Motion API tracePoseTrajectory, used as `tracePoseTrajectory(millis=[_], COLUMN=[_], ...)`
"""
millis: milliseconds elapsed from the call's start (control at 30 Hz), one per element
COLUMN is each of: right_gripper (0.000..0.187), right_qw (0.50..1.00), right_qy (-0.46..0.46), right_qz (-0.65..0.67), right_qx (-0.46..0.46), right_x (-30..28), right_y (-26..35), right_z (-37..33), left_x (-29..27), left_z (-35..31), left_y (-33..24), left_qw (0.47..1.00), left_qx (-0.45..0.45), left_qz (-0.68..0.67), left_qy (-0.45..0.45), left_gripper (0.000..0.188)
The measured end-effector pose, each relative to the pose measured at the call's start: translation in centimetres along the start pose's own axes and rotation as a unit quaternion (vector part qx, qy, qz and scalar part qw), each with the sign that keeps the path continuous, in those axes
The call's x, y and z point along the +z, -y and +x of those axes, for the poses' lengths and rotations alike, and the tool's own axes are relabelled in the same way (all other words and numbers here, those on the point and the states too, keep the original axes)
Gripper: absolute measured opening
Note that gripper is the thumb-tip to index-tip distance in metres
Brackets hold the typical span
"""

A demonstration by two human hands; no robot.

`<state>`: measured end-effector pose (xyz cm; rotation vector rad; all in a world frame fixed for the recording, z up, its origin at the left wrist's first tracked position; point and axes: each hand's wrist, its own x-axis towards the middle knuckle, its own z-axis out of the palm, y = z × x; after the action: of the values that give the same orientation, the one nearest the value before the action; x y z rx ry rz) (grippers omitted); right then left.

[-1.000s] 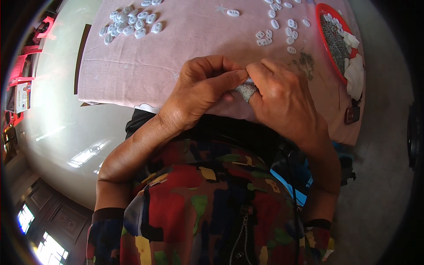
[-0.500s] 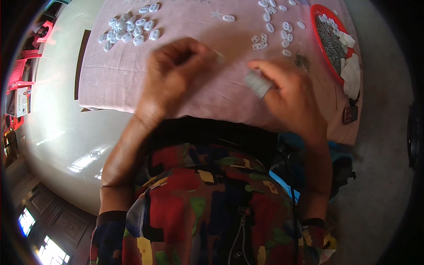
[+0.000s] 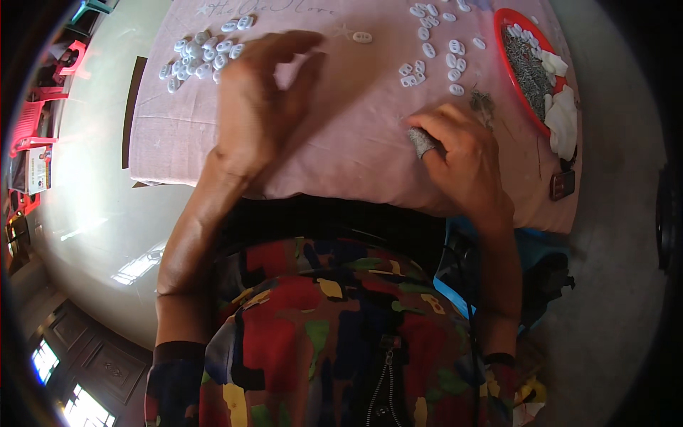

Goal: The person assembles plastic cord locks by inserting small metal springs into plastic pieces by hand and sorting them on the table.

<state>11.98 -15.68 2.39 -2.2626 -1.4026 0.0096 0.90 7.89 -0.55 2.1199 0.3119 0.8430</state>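
pink cloth point(image 3: 348, 153) open at centre, white pieces point(image 3: 428, 50) beyond, red basin point(image 3: 519, 16) right

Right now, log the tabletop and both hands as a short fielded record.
Left hand: thumb and fingers apart, nearest the heap of white pieces
Right hand: fingers curled, grey wrap on thumb, grip unclear
Surface: pink cloth
Right side: red tray with small grey parts, white cloth at its rim
Near tray: small dark device

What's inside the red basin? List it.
A pile of small grey pieces, some rounded white pieces and, at the right side, white cloth. Whatever lies beneath them is covered.
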Motion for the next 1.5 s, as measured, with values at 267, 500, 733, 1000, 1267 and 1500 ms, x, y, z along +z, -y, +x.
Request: tracePoseTrajectory(millis=[267, 500, 733, 1000, 1267, 1500], right_gripper=[0.012, 0.018, 0.018, 0.024, 0.026, 0.026], right_qw=[0.995, 0.994, 0.997, 0.995, 0.999, 0.999], right_qy=[0.056, 0.081, 0.023, 0.008, 0.005, -0.041], right_qz=[-0.075, -0.059, -0.016, 0.051, -0.042, -0.01], right_qx=[0.017, 0.047, 0.071, 0.083, 0.019, 0.023], right_x=[-0.8, -0.2, -1.0, -1.7, -1.2, -1.2], right_y=[1.5, 1.1, -1.0, -1.2, -1.3, -1.4], right_z=[0.7, 0.2, -0.9, -1.4, -0.4, 0.2], left_x=[7.5, 7.2, 4.0, 2.9, 1.7, 1.6], left_z=[2.1, 1.1, -0.5, -2.3, -2.6, -2.9], left_y=[-2.1, -2.2, -2.9, -2.4, -2.4, -2.0], left_qw=[0.967, 0.98, 0.968, 0.914, 0.868, 0.864], left_qx=[0.179, 0.135, -0.06, -0.212, -0.266, -0.274], left_qz=[0.101, 0.017, -0.12, -0.306, -0.383, -0.389], left_qy=[0.153, 0.147, 0.21, 0.164, 0.172, 0.161], left_gripper=[0.013, 0.006, 0.01, 0.011, 0.013, 0.013])
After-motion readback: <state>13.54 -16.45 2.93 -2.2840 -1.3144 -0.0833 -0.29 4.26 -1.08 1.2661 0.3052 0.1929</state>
